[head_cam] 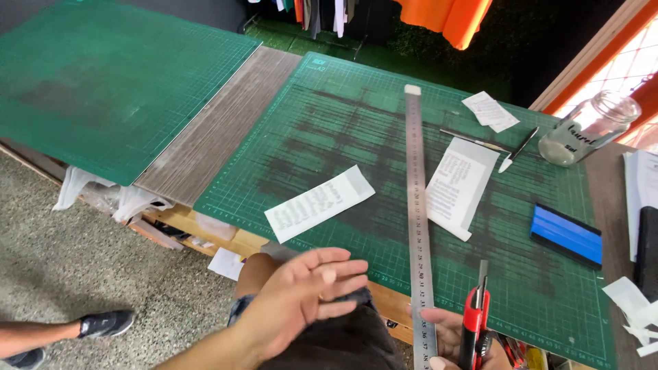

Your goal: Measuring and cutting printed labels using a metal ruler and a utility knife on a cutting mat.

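My left hand [301, 294] hovers open, palm up, at the near edge of the green cutting mat [329, 123], holding nothing. My right hand [452, 339] grips a red and black utility knife [476, 315] with its blade pointing away from me, just right of a long steel ruler [417, 212] that lies lengthwise across the mat. A printed white paper strip [319, 203] lies left of the ruler. A larger printed sheet [459, 186] lies to its right.
A blue squeegee block [567, 235], a pen-style knife [515, 151], a small paper slip [490, 111] and a glass jar [588, 128] sit at the right. A second green mat [103, 75] lies left. Paper scraps [634, 305] are at the right edge. Another person's foot [103, 323] is on the floor.
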